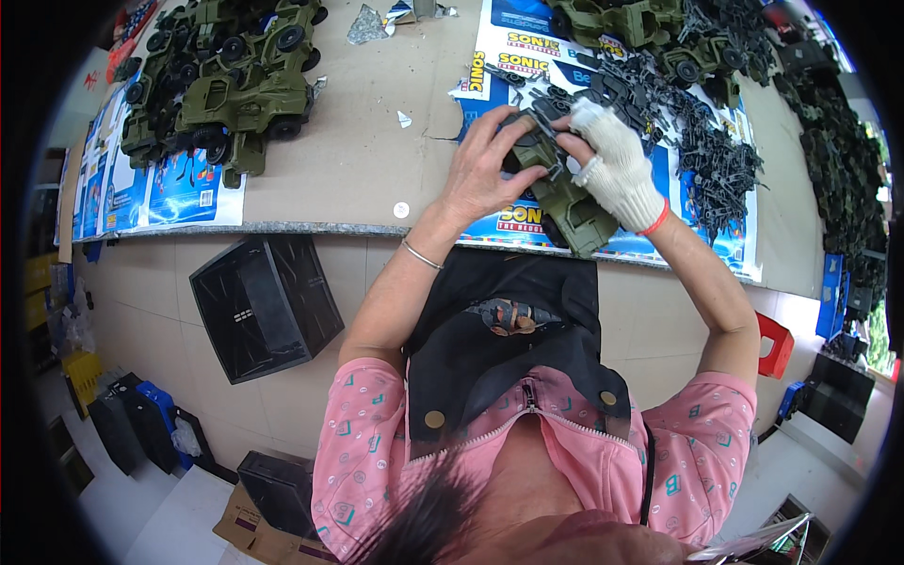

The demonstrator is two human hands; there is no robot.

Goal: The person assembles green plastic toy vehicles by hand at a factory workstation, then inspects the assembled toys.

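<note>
An olive-green toy vehicle sits at the near edge of the surface, right of the middle, tilted with one end toward the person and over a blue printed sheet. The bare left hand holds it from the left, thumb on the near side and fingers reaching over its far end. The right hand, in a white fingerless glove, comes in from the right with bent fingers set narrow at a slim grey part on the vehicle's far end; whether they grip that part, I cannot tell

Just beyond and to the right of the hands, a loose heap of small dark grey parts spreads over the same sheet. More green vehicles stand on the far right, next to the heap. On the far left, well apart from the hands, another cluster of vehicles is piled up, partly on a second printed sheet. Between the two groups lie a small white scrap and, nearer, a round white disc. A black bin stands on the floor at the near left
</note>
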